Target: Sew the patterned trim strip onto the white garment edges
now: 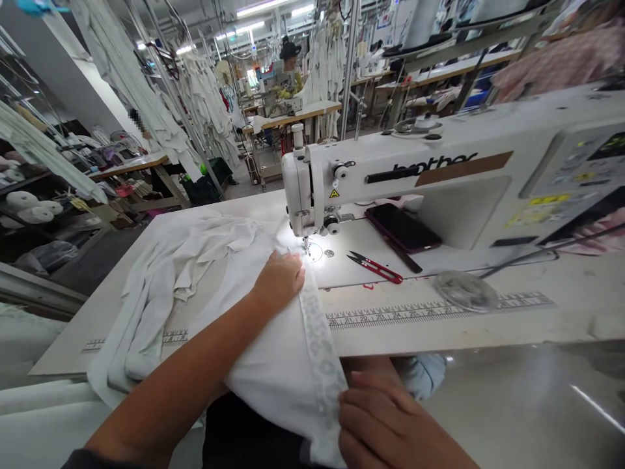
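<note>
A white garment (205, 286) lies bunched on the sewing table, with a lace-trimmed edge (319, 345) running from the needle toward me. My left hand (280, 279) presses flat on the fabric just left of the needle (307, 246) of the white sewing machine (439, 176). My right hand (385, 423) is at the table's near edge, fingers curled and pinching the lower end of the lace edge.
Red thread snips (375, 267), a dark phone (403, 228) and a clear round lid (466, 291) lie on the table (488, 326) right of the needle. A ruler strip (430, 311) is printed along the table's front. Other sewing stations, hanging white garments and a person are behind.
</note>
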The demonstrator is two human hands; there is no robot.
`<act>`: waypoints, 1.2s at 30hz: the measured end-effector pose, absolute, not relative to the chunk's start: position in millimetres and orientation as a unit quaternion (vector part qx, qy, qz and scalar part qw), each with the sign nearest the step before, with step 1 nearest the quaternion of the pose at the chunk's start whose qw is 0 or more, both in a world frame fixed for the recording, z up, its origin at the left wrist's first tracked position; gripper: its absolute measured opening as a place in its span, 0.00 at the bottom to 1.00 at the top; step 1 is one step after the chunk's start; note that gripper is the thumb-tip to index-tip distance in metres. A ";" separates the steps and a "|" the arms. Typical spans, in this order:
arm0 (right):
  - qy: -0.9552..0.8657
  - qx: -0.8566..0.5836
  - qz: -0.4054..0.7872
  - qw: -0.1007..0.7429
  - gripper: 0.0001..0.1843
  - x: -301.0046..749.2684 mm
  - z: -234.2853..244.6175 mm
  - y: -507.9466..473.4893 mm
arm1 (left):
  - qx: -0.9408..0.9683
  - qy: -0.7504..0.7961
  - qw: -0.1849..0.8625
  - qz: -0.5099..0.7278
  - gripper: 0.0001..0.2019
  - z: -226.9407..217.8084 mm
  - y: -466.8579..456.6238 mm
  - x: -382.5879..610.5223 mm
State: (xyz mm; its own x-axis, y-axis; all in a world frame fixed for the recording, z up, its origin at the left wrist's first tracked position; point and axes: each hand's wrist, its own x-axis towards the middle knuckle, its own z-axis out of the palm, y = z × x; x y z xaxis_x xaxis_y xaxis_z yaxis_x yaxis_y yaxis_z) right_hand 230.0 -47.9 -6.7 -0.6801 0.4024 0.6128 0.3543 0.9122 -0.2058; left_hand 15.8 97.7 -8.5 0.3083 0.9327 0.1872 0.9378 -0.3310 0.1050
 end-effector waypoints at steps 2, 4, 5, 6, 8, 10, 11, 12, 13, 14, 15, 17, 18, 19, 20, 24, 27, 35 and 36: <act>-0.918 -0.220 0.057 0.325 0.18 243.6 -13.8 -47.4 | -0.805 -0.583 0.016 -0.111 0.13 -10.9 94.3 21.2; -0.923 -0.225 0.072 0.305 0.18 253.6 -22.7 -45.7 | -0.802 -0.586 0.016 -0.114 0.13 -13.0 92.4 23.8; -0.924 -0.228 0.078 0.295 0.17 256.5 -27.4 -44.6 | -0.801 -0.587 0.015 -0.116 0.14 -13.7 92.0 24.1; -0.926 -0.229 0.084 0.288 0.16 257.7 -32.1 -43.5 | -0.800 -0.588 0.014 -0.118 0.14 -14.2 92.1 23.9; -0.927 -0.222 0.093 0.288 0.16 255.7 -41.1 -40.8 | -0.799 -0.589 0.012 -0.122 0.14 -14.8 93.5 22.7; -0.913 -0.223 0.088 0.331 0.17 250.5 -48.2 -37.6 | -0.799 -0.588 0.010 -0.127 0.15 -15.0 96.6 21.3; -0.901 -0.225 0.081 0.362 0.19 247.8 -50.1 -35.8 | -0.799 -0.587 0.009 -0.129 0.15 -15.2 98.8 20.7; -0.891 -0.226 0.075 0.386 0.19 245.5 -50.6 -33.7 | -0.799 -0.586 0.009 -0.133 0.15 -15.5 101.4 19.9; -0.886 -0.230 0.074 0.395 0.19 244.0 -49.7 -31.5 | -0.800 -0.585 0.009 -0.136 0.15 -15.9 104.4 19.1; -0.890 -0.229 0.079 0.386 0.19 243.2 -47.5 -29.1 | -0.800 -0.583 0.010 -0.138 0.15 -16.4 108.0 18.1; -0.899 -0.229 0.089 0.363 0.18 242.8 -44.7 -26.6 | -0.800 -0.583 0.011 -0.141 0.15 -17.0 111.9 16.8; -0.910 -0.224 0.092 0.336 0.16 242.7 -40.1 -21.6 | -0.800 -0.582 0.014 -0.145 0.15 -18.1 121.0 13.8; -0.909 -0.224 0.083 0.341 0.16 242.5 -39.4 -19.4 | -0.800 -0.582 0.015 -0.146 0.14 -18.3 125.7 12.2; -0.902 -0.230 0.068 0.360 0.16 241.9 -40.2 -17.4 | -0.801 -0.580 0.017 -0.147 0.13 -18.3 130.3 10.6; -0.892 -0.238 0.052 0.380 0.15 241.1 -42.1 -15.9 | -0.802 -0.578 0.018 -0.148 0.13 -18.0 134.4 9.2; -0.865 -0.315 0.027 0.389 0.09 236.0 -52.3 -14.4 | -0.806 -0.573 0.021 -0.147 0.11 -13.9 136.6 9.6; -0.856 -0.338 0.061 0.387 0.10 230.8 -52.6 -16.2 | -0.814 -0.561 0.010 -0.150 0.13 -9.6 115.5 17.9; -0.892 -0.244 0.004 0.380 0.12 229.6 -55.1 -18.5 | -0.874 -0.469 -0.011 -0.128 0.22 -10.7 37.9 32.8; -0.900 -0.237 -0.003 0.366 0.11 231.0 -54.5 -18.6 | -0.876 -0.464 -0.007 -0.128 0.21 -10.6 34.2 32.1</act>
State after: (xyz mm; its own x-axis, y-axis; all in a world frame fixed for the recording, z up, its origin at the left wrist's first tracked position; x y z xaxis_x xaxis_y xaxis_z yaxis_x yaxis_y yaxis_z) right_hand 231.0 -18.6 -54.5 -0.6192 0.4246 0.6606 0.4291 0.8875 -0.1682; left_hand 32.1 34.2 -10.6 0.5363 0.8153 0.2183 0.8118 -0.5691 0.1310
